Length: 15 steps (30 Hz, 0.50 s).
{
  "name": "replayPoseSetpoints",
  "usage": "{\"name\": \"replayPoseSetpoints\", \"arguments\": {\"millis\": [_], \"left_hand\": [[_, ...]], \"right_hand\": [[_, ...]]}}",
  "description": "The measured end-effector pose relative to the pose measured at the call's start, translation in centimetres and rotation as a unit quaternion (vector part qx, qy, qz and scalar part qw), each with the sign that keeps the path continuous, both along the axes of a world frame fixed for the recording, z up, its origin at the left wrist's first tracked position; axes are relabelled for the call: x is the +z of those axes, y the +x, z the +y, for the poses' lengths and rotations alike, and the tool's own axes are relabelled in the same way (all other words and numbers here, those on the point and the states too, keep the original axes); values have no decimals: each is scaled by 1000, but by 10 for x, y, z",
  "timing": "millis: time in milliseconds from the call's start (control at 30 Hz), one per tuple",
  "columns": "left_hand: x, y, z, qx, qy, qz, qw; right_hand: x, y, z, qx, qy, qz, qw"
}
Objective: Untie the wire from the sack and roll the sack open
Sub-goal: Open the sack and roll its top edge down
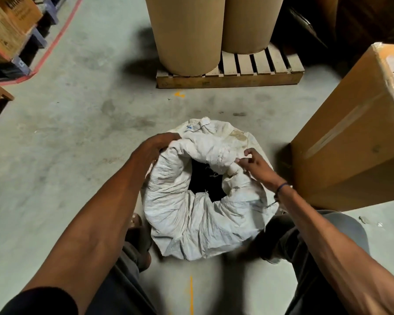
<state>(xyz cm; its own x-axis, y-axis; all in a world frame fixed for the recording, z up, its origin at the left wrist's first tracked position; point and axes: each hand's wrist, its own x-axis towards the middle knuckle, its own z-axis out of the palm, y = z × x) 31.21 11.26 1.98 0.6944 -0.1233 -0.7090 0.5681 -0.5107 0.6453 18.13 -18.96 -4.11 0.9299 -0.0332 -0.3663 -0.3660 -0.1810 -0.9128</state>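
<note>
The pale concrete floor (pixel 77 133) fills most of the frame, scuffed and stained, with a red painted line (pixel 57 39) running diagonally at upper left beside stacked cartons (pixel 7 26) on a dark rack, so this looks like a warehouse aisle. At top centre two tall brown cardboard drums (pixel 187 32) stand on a wooden pallet (pixel 248 71), and a big cardboard box (pixel 355 123) crowds the right edge. The white woven sack (pixel 187 214) sits on the floor at lower centre, between the person's knees, presumably drawn in close so both arms reach its rim. Its mouth is already open: the cloth is rolled down into a thick collar around a dark hole, and the far side bunches highest, so I judge the rolling to be nearly done there. The left hand (pixel 155 146), at centre left, curls its fingers over the far-left edge of the collar and grips the cloth, likely to steady or tuck it. The right hand (pixel 253 164), right of centre, pinches a fold of the rim between thumb and bent fingers. No wire can be made out on the neck; a thin dark strand trails near the right wrist, too small to identify.
</note>
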Motion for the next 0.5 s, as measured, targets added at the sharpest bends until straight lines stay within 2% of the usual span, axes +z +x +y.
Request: {"name": "replayPoseSetpoints", "arguments": {"millis": [67, 167, 300, 400, 500], "left_hand": [[7, 8, 28, 67, -30, -1, 997], [15, 21, 57, 116, -85, 18, 989], [22, 23, 52, 126, -152, -23, 980], [20, 0, 46, 86, -31, -164, 982], [6, -36, 50, 70, 74, -266, 958]], "right_hand": [[15, 13, -21, 2, 43, 32, 999], [29, 29, -41, -29, 97, 53, 993], [37, 40, -36, -77, 158, 83, 981], [42, 29, -35, -148, 248, 90, 953], [47, 20, -35, -191, 326, 76, 923]]}}
